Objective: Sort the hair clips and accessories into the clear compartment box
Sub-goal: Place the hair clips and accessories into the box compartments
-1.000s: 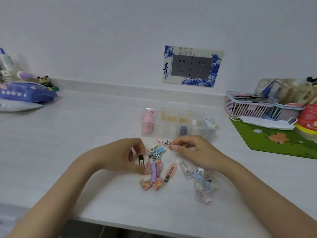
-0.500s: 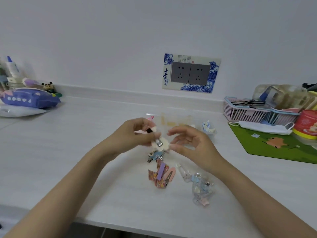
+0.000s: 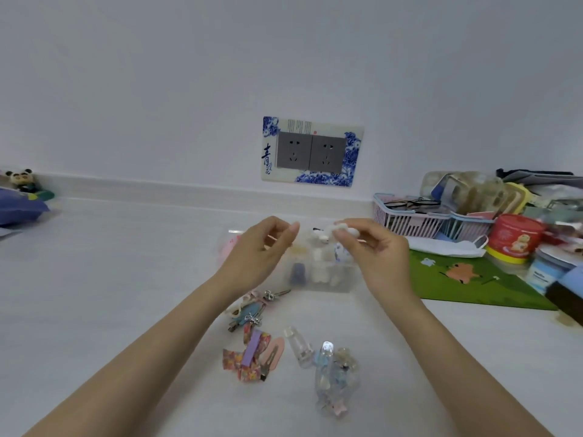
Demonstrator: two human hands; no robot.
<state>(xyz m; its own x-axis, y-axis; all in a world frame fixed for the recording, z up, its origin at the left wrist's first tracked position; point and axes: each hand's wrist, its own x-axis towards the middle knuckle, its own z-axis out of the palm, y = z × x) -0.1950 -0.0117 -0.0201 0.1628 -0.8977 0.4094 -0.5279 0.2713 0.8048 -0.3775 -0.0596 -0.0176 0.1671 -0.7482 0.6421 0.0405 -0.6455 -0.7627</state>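
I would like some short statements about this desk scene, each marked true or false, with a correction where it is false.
1. The right hand holds a white fluffy clip above the clear compartment box. True.
2. The pink snap clip lies inside the box. False: it lies on the white desk, in front of the box.
3. The pink basket holds a pair of glasses. True.
4. The face mask hangs from the wall socket. False: it lies by the green mat.
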